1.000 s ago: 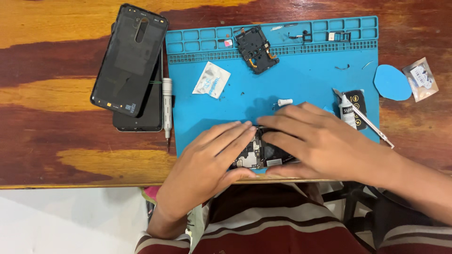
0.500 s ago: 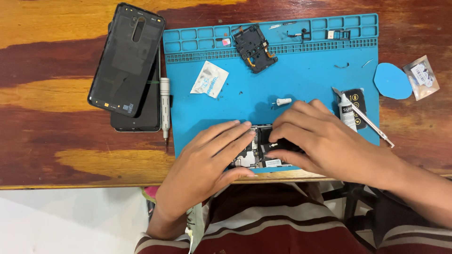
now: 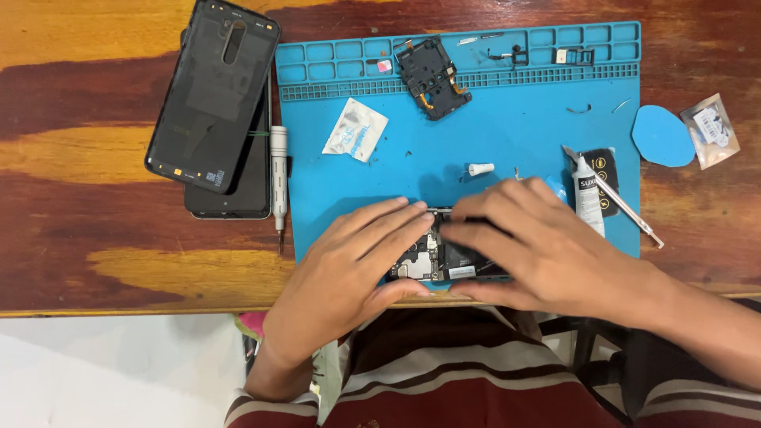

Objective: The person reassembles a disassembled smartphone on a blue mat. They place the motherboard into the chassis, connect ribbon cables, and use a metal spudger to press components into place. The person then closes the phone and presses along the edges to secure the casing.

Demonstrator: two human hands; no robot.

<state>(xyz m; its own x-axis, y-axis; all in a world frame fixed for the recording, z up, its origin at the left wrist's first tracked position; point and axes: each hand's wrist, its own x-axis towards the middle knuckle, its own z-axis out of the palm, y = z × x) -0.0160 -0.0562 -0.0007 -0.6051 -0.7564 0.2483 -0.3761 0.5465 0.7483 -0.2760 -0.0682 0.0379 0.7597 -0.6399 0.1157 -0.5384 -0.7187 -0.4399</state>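
Grip: L hand + R hand | opened phone btwn both; on mat

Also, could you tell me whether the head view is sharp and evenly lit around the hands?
Head view: even, soft light; faint shadows under the left hand and right hand; opened phone and blue mat sharp; mild sheen on the wooden table.

Opened phone lies at the mat's near edge, between both hands. Back cover and screwdriver sit left of the mat on the surface. Glue tube and metal tool lie right of the phone.
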